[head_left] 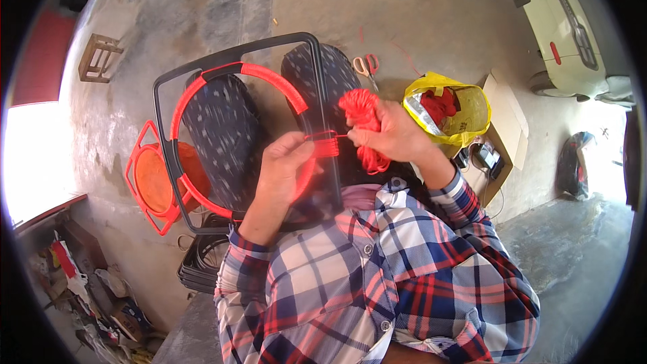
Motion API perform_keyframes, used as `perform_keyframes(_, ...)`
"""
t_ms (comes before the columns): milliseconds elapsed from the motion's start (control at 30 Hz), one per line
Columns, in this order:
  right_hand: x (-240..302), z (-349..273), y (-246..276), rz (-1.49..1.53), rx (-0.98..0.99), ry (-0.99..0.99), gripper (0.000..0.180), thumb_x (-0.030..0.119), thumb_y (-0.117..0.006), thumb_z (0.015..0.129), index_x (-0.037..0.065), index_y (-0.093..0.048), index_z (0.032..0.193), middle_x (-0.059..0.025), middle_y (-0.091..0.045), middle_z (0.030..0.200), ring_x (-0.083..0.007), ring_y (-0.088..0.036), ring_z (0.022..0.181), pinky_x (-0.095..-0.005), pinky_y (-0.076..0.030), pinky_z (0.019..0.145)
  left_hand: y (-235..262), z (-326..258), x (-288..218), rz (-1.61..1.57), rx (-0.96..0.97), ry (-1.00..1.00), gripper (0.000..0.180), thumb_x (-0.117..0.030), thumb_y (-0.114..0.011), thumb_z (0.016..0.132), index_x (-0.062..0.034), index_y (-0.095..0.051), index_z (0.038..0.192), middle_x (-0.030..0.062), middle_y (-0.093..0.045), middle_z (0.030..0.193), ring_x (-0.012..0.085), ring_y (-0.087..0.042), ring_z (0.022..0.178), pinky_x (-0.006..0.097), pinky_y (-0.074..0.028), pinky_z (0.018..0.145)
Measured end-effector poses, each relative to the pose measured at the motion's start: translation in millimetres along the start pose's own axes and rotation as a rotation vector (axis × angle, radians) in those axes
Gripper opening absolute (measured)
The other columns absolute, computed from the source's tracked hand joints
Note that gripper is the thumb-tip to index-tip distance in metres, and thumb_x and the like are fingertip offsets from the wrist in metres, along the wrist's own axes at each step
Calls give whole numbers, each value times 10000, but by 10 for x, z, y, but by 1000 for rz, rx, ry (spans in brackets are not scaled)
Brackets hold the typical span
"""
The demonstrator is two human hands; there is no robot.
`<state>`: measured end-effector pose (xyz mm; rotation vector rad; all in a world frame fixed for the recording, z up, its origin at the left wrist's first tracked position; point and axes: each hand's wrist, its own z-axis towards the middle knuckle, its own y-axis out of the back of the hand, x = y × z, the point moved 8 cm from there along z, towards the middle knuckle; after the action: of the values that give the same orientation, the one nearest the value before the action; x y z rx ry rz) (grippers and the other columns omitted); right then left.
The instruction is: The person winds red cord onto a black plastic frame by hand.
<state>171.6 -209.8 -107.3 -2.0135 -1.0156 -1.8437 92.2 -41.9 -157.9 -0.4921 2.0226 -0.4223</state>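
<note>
A black square frame (269,41) with a ring (269,77) inside it lies over my lap. Red cord covers stretches of the ring. My left hand (282,160) is closed at the frame's right side, thumb and fingers pinching a band of red windings (325,147) where ring and bar meet. A skein of red cord (360,109) is in my closed right hand (396,133), just right of the bar. From this hand a short taut strand runs to the windings. Some fingers of both hands are hidden.
Red-handled scissors (367,66) lie beyond my knees. At the right stand a yellow bag (447,140) with red cord inside and a cardboard box (515,121). An orange-red framed object (149,168) and stacked black frames (195,266) are at left. A stool (100,58) and a vehicle (563,27) stand farther off.
</note>
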Motion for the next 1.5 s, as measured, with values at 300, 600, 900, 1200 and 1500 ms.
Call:
perform_keyframes(300, -160, -105, 301, 505, -50, -190, 350, 39, -699, 802, 25, -576, 1130, -12, -634, 907, -101, -614, 714, -268, -518, 655, -18, -31, -18, -28, -46, 104, 246, -187, -573, 944, 38, -581, 1041, 147, -677, 836, 213, -653, 619, 284, -535, 548)
perform_keyframes(600, -1647, -1708, 3428, 795, -1194, 100, 197, 157, -538, 932, 1, -530, 1051, -164, -647, 996, -317, -661, 914, -465, -568, 773, 2, 37, -13, -234, -3, 106, 441, -389, -481, 963, 8, -594, 1118, 133, -670, 1005, 232, -647, 780, 334, -522, 591)
perform_keyframes(900, 21, -392, 274, -129, 257, 28, 319, 206, -709, 791, 28, -667, 1053, -109, -685, 955, -247, -655, 897, -340, -501, 797, -21, 72, -85, -380, 32, 16, 560, -419, -368, 1008, 61, -525, 1249, 171, -612, 1157, 264, -611, 949, 360, -529, 724)
perform_keyframes(1200, 298, 141, -68, -295, 108, 168, 663, 159, -724, 769, 47, -427, 1351, -171, -641, 1095, -327, -641, 976, -384, -497, 857, -1, 53, 47, -258, 20, 57, 282, -227, -528, 964, -5, -554, 1134, 95, -652, 1014, 201, -645, 897, 321, -539, 771)
perform_keyframes(1500, 795, 211, -593, -696, -76, 669, 614, 144, -767, 699, 55, -532, 1259, -122, -577, 1231, -308, -533, 1200, -436, -397, 1005, 34, -174, -342, -132, -158, -422, 259, -313, -525, 965, -56, -549, 974, 44, -567, 788, 148, -501, 626, 280, -388, 547)
